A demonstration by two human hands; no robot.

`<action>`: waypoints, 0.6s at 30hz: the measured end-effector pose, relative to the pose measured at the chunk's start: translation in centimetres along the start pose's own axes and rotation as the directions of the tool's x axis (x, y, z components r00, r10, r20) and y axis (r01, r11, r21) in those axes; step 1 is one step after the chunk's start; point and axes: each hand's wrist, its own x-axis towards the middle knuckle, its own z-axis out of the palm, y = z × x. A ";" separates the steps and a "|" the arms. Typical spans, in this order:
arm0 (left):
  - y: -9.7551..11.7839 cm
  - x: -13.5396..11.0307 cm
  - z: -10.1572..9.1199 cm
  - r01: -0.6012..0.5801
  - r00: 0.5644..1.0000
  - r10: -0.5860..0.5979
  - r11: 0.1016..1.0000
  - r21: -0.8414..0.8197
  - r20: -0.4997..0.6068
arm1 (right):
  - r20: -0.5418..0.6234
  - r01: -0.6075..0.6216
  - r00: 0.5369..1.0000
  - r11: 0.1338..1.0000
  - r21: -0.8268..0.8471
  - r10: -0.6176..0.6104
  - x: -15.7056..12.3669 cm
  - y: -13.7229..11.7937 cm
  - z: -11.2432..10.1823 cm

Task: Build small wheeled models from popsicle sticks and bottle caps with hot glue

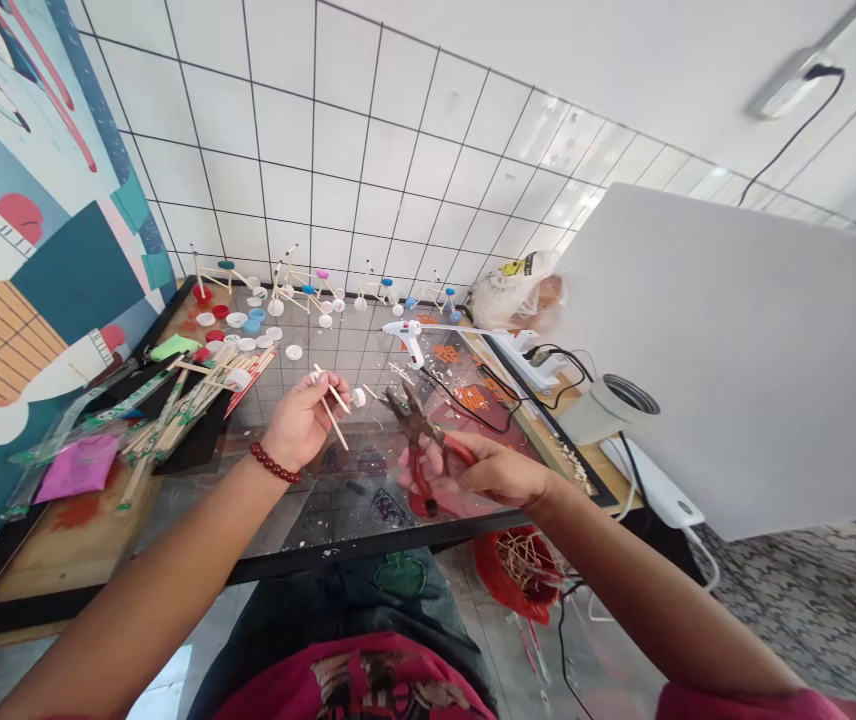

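Observation:
My left hand, with a beaded bracelet at the wrist, pinches thin wooden sticks between thumb and fingers. They look crossed or split; how many there are I cannot tell. Just right of the fingertips is a small white bottle cap. My right hand is closed round the red handles of a pair of pliers. The dark jaws point up and left, apart from the sticks, and look slightly parted. Beyond the pliers, a white hot glue gun lies on the glass-like tabletop.
Bottle caps and stick-and-cap figures line the back. Bundled wooden sticks and a pink packet lie left. Right stand a power strip and a white cylinder. A red bin with stick scraps sits below.

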 end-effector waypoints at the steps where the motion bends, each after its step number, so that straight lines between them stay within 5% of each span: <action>1: -0.1 -0.1 0.1 0.014 1.000 -0.014 1.000 0.014 -0.008 | -0.096 0.013 0.995 0.999 -0.031 -0.016 0.3 0.2 -0.2; 6: -1.0 -1.1 0.8 0.135 0.981 -0.147 0.986 0.101 0.126 | -0.471 0.063 0.847 0.925 -0.374 -0.248 3.4 0.7 -0.5; 12: -1.9 -1.2 0.5 0.294 0.922 -0.343 0.922 0.251 0.182 | -0.420 0.131 0.692 0.674 -0.727 -0.588 7.7 0.2 0.1; 14: -2.1 -1.3 0.4 0.326 0.906 -0.388 0.895 0.303 0.170 | -0.419 0.137 0.676 0.663 -0.736 -0.606 8.6 0.1 0.2; 18: -2.4 -1.4 0.5 0.355 0.890 -0.427 0.869 0.346 0.161 | -0.404 0.146 0.718 0.690 -0.709 -0.567 9.5 0.2 0.2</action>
